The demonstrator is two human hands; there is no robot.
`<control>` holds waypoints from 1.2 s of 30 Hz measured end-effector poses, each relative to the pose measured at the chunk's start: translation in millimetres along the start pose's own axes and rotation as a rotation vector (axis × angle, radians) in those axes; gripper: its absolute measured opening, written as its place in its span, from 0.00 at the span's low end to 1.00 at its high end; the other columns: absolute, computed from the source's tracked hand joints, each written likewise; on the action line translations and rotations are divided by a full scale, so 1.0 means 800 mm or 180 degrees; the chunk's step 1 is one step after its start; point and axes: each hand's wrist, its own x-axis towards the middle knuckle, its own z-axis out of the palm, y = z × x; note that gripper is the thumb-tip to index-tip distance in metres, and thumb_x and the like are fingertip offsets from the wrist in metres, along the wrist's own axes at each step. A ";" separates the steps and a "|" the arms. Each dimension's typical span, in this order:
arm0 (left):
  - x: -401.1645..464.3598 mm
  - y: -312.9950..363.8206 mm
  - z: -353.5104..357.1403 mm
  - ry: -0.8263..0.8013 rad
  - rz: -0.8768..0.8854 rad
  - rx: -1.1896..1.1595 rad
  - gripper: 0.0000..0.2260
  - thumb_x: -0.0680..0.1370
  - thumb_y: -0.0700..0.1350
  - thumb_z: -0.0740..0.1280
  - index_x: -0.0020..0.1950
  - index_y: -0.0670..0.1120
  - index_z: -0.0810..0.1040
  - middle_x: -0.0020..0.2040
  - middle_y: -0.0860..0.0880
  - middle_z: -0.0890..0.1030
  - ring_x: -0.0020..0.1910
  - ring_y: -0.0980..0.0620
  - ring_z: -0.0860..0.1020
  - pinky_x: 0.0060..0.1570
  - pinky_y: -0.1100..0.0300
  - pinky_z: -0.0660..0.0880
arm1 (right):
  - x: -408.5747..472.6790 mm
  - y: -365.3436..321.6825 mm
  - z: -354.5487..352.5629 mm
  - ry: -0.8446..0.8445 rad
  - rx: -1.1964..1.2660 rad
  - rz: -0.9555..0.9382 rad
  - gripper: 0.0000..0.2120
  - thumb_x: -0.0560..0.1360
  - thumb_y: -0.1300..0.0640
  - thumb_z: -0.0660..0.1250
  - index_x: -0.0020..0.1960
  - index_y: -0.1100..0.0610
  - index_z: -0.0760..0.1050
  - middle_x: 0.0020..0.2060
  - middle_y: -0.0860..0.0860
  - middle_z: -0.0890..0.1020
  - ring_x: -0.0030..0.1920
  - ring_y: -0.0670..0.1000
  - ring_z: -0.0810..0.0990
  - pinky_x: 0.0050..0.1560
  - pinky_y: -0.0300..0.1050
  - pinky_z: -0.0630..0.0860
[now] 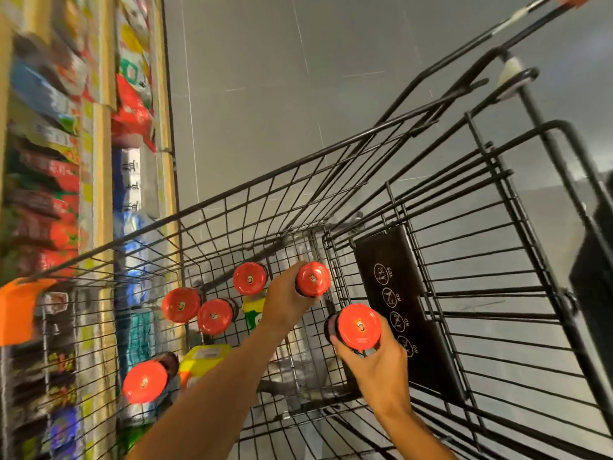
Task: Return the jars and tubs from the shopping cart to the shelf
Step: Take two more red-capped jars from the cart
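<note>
I look down into a black wire shopping cart point(252, 200). My left hand point(285, 303) grips a dark jar with a red lid point(312, 278) deep in the basket. Closer to me, my right hand point(381, 366) holds a second red-lidded jar point(360, 327), raised above the cart floor. Several more red-lidded jars stand in the cart: one point(249, 278) at the far end, two point(181, 305) point(215, 316) side by side, and one point(145, 381) nearest me on the left. Yellow tubs point(204, 358) point(253, 308) lie among them.
Stocked shelves point(99, 180) with colourful packets run along the left, blurred. The cart's orange corner guard point(18, 310) is at far left. A black child-seat flap with warning icons point(398, 303) closes the basket's right end. Grey tiled floor point(282, 78) lies beyond.
</note>
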 end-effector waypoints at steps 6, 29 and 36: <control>-0.090 0.092 -0.085 0.0345 0.0097 -0.0265 0.30 0.64 0.47 0.82 0.60 0.62 0.74 0.53 0.65 0.77 0.52 0.70 0.76 0.50 0.79 0.68 | -0.034 -0.065 -0.046 -0.0124 -0.0020 -0.0259 0.36 0.62 0.48 0.83 0.67 0.46 0.72 0.52 0.41 0.82 0.55 0.41 0.81 0.58 0.31 0.76; -0.461 0.384 -0.333 0.2970 0.0748 -0.0170 0.31 0.59 0.53 0.84 0.59 0.57 0.78 0.50 0.65 0.83 0.50 0.70 0.80 0.51 0.66 0.78 | -0.204 -0.402 -0.222 -0.0838 0.0024 -0.2730 0.22 0.62 0.41 0.82 0.51 0.34 0.75 0.41 0.26 0.81 0.46 0.29 0.79 0.44 0.22 0.70; -0.565 0.384 -0.341 0.3349 0.0681 -0.0049 0.35 0.60 0.46 0.85 0.64 0.50 0.78 0.56 0.64 0.79 0.56 0.72 0.77 0.54 0.76 0.72 | -0.263 -0.433 -0.213 -0.1237 -0.0028 -0.3363 0.29 0.63 0.38 0.80 0.61 0.42 0.76 0.47 0.35 0.84 0.50 0.36 0.81 0.51 0.38 0.78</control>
